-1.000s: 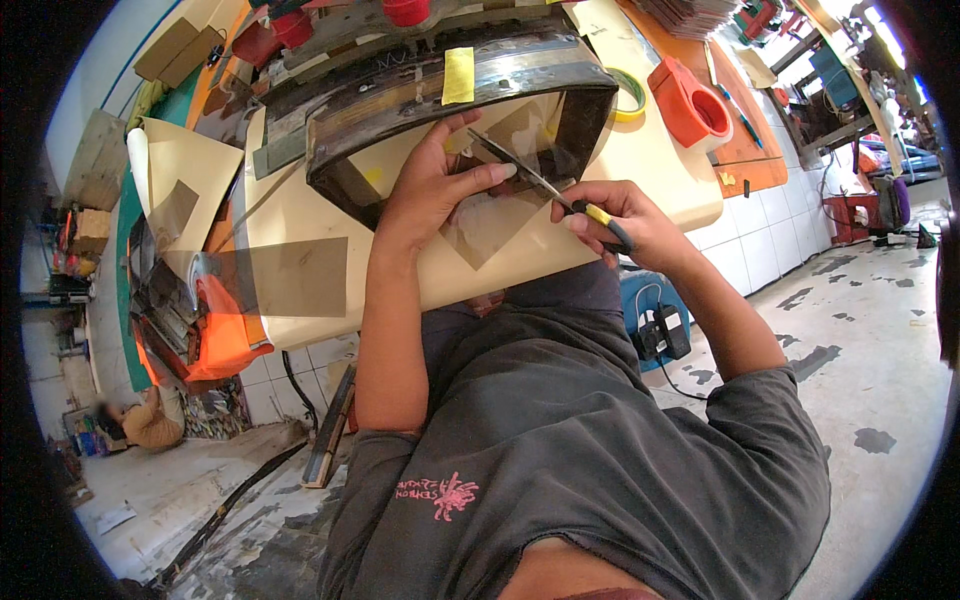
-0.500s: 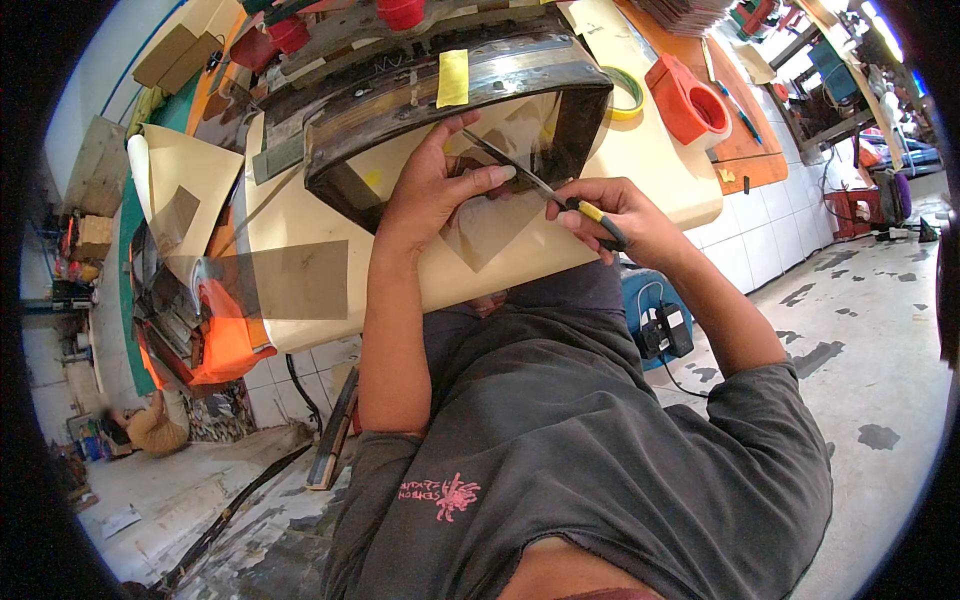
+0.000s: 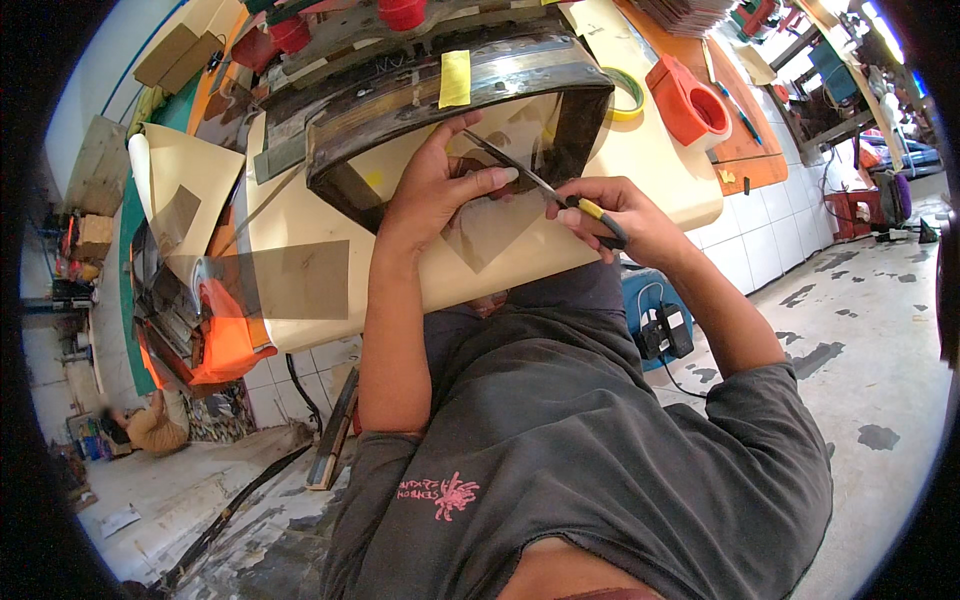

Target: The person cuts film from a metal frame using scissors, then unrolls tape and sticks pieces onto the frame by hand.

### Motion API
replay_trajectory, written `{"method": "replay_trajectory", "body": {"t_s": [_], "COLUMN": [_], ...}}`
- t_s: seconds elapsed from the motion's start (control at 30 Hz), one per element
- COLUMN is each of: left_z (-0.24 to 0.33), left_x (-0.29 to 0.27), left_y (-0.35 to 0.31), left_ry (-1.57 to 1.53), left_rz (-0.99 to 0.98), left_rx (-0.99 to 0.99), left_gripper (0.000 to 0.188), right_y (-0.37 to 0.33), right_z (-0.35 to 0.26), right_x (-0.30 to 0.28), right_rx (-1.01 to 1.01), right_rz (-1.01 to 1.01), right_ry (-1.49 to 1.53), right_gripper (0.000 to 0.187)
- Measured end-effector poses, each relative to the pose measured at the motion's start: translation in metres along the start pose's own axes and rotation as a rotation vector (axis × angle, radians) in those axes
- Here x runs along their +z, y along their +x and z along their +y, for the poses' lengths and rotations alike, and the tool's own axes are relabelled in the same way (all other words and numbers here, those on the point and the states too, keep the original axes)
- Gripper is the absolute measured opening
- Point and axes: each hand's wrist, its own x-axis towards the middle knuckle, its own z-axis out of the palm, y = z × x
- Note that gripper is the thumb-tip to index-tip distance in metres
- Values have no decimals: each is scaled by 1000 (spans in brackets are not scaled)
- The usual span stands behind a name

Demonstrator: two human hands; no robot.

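Observation:
My right hand [image 3: 598,212] grips a pair of scissors [image 3: 604,219] with black and yellow handles. Their blades reach up and left toward my left hand [image 3: 445,190], across a thin see-through brownish sheet [image 3: 490,238]. My left hand pinches that sheet between thumb and fingers, its index finger pointing up along the rim of a curved dark frame [image 3: 345,150]. The frame stands on the table just beyond both hands, with a yellow sticky strip [image 3: 455,78] on its top. Whether the blades are cutting the sheet I cannot tell.
Cream paper [image 3: 660,195] covers the table. A yellow tape roll [image 3: 626,93] and a red tape dispenser [image 3: 685,100] lie to the right. Another brownish sheet [image 3: 300,280] lies at left, near an orange bag [image 3: 225,335]. Far left, a person [image 3: 158,425] is low down.
Almost nothing differs. The dark frame has shifted very slightly to the right; both hands and the scissors hold nearly the same place.

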Motion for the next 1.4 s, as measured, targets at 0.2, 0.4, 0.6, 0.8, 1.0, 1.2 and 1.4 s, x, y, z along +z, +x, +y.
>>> {"method": "replay_trajectory", "body": {"t_s": [0.2,0.4,0.6,0.8,1.0,1.2,1.4], "left_z": [0,0,-3,-3,-2,-1,-3], "left_x": [0,1,-1,-1,1,1,3], "left_y": [-1,-1,0,1,0,1,1], "left_ry": [-13,29,7,22,38,8,-12], "left_rz": [5,-4,-17,-11,-18,-16,-10], "left_rx": [-1,-1,-7,-1,27,-12,35], "left_gripper": [84,85,87,86,87,88,88], "right_y": [1,1,1,3,2,1,-1], "right_z": [0,-4,-1,1,-3,-1,-3], "right_x": [0,0,0,-1,1,1,1], "right_rx": [-10,14,18,11,22,17,21], "right_rz": [-20,2,19,11,13,28,34], "right_ry": [22,-11,-41,-38,46,24,-13], "right_gripper": [48,51,53,57,53,51,49]}}
